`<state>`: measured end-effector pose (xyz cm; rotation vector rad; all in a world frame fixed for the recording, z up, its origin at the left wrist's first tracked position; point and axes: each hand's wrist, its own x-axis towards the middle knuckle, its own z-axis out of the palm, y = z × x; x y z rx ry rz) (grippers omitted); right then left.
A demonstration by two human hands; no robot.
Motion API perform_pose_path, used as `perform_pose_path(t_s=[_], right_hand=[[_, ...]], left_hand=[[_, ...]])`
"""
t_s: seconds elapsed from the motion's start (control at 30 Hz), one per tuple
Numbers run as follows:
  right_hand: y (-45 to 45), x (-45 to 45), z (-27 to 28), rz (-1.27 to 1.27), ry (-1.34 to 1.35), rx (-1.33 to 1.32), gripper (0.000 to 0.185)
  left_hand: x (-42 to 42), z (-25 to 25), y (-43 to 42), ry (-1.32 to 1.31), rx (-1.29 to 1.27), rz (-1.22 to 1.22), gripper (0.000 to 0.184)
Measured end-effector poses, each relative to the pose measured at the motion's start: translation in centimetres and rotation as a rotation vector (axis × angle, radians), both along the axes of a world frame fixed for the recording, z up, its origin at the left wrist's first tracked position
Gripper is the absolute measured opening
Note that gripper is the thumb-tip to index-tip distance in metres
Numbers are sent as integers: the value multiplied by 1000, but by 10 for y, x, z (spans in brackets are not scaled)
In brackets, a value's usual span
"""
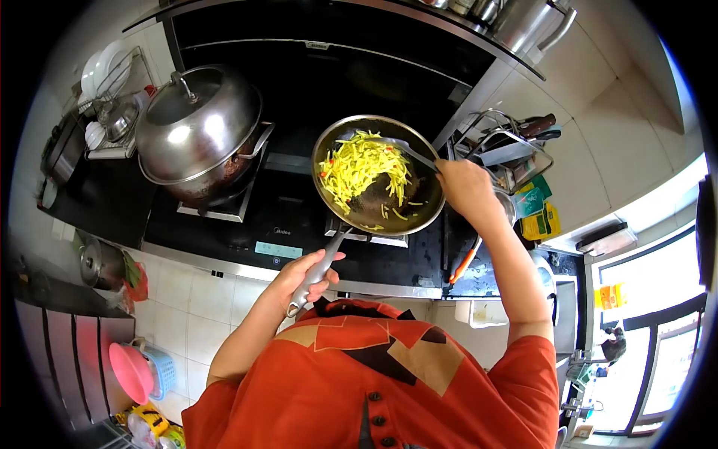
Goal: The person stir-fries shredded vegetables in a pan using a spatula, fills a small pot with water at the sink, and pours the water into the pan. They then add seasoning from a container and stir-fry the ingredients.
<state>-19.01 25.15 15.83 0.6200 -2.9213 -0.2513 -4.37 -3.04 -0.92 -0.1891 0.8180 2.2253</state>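
A frying pan [427, 196] stands over the right burner of the black stove. Yellow-green shreds with small red bits [359, 168] lie mostly in its left and middle part, with a few loose pieces near the lower rim. My left hand [305, 278] is closed around the pan's grey handle [318, 273], below the pan. At the pan's right rim, my right hand [465, 187] grips a metal spatula [415, 153], its head at the top edge of the shreds.
A large lidded steel pot [196, 123] covers the left burner. Right of the pan are a knife rack [516, 146], an orange-handled utensil [464, 263] and yellow and green packets [540, 221]. Dishes [112, 67] stand in a rack at far left. A shelf [479, 34] hangs above.
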Motion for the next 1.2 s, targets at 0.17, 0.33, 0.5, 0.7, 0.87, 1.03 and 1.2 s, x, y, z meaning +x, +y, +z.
perform_pose_path(t_s=[0.17,0.33,0.5,0.7,0.87,1.03,1.2], right_hand=[[-1,2,-60,159,-61,51,10],[32,55,10,179,-179,-23,15],[22,70,4,239,-205,15,6],[24,25,-25,57,-56,-39,19],[25,0,-65,188,40,32,16],[51,28,-41,180,-69,-25,17],[78,22,-57,84,35,-47,13]], left_hand=[[-1,4,3,-21,-10,41,46],[0,4,3,-18,-50,31,48],[0,6,1,4,-68,4,49],[-3,14,-3,-18,-127,36,49],[-5,14,-5,-15,-146,9,50],[-6,17,-6,-20,-173,13,50],[-11,20,-13,246,-552,21,45]])
